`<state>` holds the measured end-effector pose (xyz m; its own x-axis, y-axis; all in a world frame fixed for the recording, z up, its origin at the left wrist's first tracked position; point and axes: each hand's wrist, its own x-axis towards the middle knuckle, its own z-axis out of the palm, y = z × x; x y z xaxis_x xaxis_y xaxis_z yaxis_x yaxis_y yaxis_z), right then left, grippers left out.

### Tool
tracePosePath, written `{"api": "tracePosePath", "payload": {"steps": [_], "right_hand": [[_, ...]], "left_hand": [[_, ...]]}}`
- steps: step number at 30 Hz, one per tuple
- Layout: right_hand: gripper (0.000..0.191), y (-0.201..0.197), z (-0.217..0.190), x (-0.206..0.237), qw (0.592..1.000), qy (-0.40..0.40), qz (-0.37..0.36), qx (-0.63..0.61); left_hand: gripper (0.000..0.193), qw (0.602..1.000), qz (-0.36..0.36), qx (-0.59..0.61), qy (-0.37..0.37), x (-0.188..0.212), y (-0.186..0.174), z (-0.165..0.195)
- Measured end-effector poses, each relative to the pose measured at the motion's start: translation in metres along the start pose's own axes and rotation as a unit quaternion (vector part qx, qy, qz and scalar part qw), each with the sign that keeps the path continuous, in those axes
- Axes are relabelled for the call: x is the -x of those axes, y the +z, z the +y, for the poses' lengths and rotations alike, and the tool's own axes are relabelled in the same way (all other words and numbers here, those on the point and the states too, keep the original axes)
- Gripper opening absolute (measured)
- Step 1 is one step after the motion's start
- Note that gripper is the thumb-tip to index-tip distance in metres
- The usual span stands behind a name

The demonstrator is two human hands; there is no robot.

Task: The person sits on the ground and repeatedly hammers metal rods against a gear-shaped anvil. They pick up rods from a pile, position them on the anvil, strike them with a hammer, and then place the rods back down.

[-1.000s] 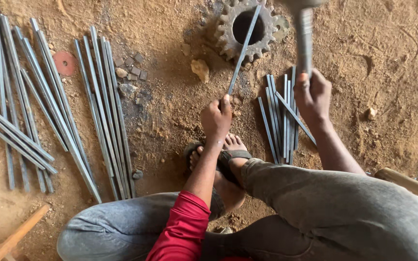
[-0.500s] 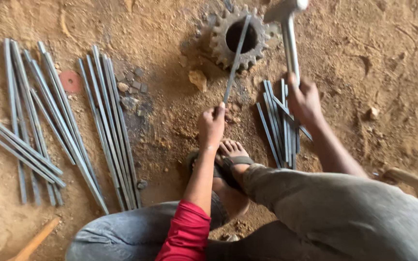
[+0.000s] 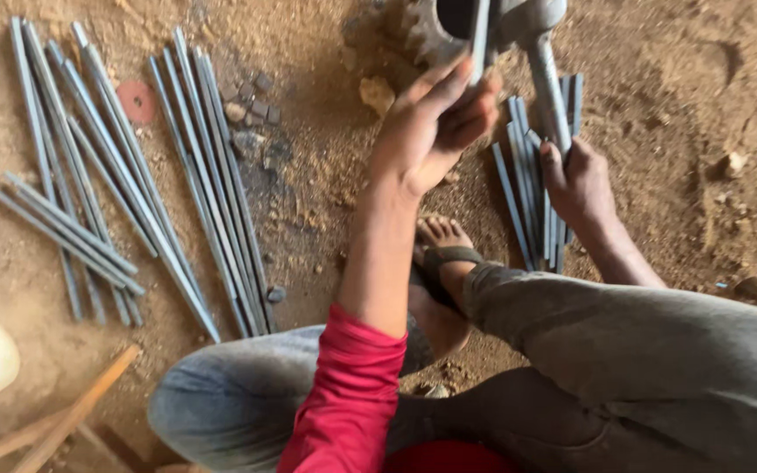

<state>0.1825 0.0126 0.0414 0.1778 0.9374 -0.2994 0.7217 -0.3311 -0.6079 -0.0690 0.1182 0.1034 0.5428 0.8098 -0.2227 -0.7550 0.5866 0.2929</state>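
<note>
The left hand (image 3: 431, 131) grasps a thin steel rod (image 3: 480, 35) upright over the toothed gear (image 3: 427, 31) on the dirt floor, far centre, while the right hand (image 3: 576, 180) clenches the hammer (image 3: 536, 22) handle, its head poised beside the rod, calling for a square blow.

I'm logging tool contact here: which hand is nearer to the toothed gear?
Left. The left hand grips the rod beside the gear; the right hand holds the hammer handle lower down.
</note>
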Motion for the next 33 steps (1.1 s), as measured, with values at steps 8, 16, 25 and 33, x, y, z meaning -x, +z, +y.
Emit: {"api": "tracePosePath", "payload": {"steps": [8, 16, 25, 33], "right_hand": [[0.039, 0.006, 0.018, 0.003, 0.998, -0.069, 0.009, -0.006], [0.040, 0.006, 0.014, 0.002, 1.000, -0.015, -0.009, 0.001], [0.039, 0.010, 0.022, 0.003, 1.000, 0.001, -0.018, -0.011], [0.039, 0.004, 0.012, 0.001, 0.996, 0.041, -0.041, -0.073]], "left_hand": [[0.026, 0.996, 0.010, 0.069, 0.050, -0.024, -0.008, -0.026], [0.016, 0.995, 0.014, 0.068, 0.072, -0.030, -0.012, -0.035], [0.018, 0.996, 0.066, 0.019, 0.062, -0.029, -0.029, -0.038], [0.029, 0.772, 0.339, -0.532, 0.079, -0.042, -0.082, -0.036]]}}
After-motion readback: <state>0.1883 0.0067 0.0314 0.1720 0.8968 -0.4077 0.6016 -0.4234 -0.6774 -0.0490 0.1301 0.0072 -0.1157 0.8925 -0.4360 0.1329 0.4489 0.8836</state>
